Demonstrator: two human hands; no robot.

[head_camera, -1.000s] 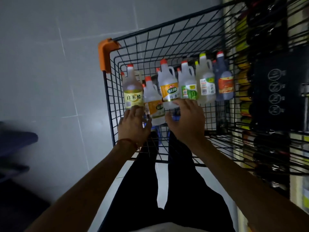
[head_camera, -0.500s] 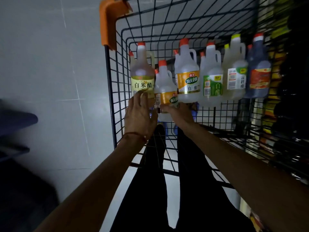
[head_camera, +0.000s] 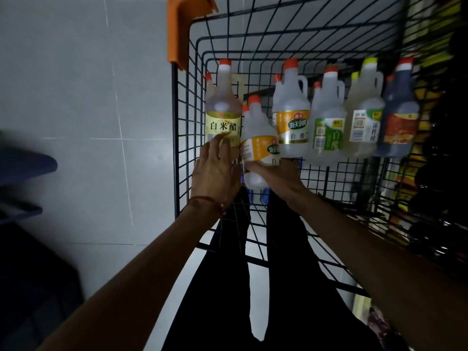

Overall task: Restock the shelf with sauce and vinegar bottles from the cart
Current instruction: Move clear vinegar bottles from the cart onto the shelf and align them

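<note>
In the black wire cart (head_camera: pixel 175 127) with an orange corner guard stand several vinegar and sauce bottles. My left hand (head_camera: pixel 215 173) grips the lower part of a tall rice vinegar bottle (head_camera: pixel 222 107) with a yellow label, at the cart's left side. My right hand (head_camera: pixel 278 176) holds a smaller white vinegar bottle (head_camera: pixel 258 145) with an orange label, thumb across its front; this bottle leans to the left. Behind stand another orange-labelled bottle (head_camera: pixel 292 117), a green-labelled one (head_camera: pixel 328 122), a yellow-capped one (head_camera: pixel 364 117) and a dark sauce bottle (head_camera: pixel 398 115).
The shelf (head_camera: pixel 445 153) with dark bottles and yellow labels runs along the right, close against the cart. Grey floor tiles (head_camera: pixel 101 97) lie to the left, with a dark blue object (head_camera: pixel 25 163) at the left edge. My black-trousered legs show through the cart's mesh.
Both hands reached deeper into the cart. My right hand moved left off the back bottles and took hold of the small orange-labelled bottle, which now tilts. The view came closer.
</note>
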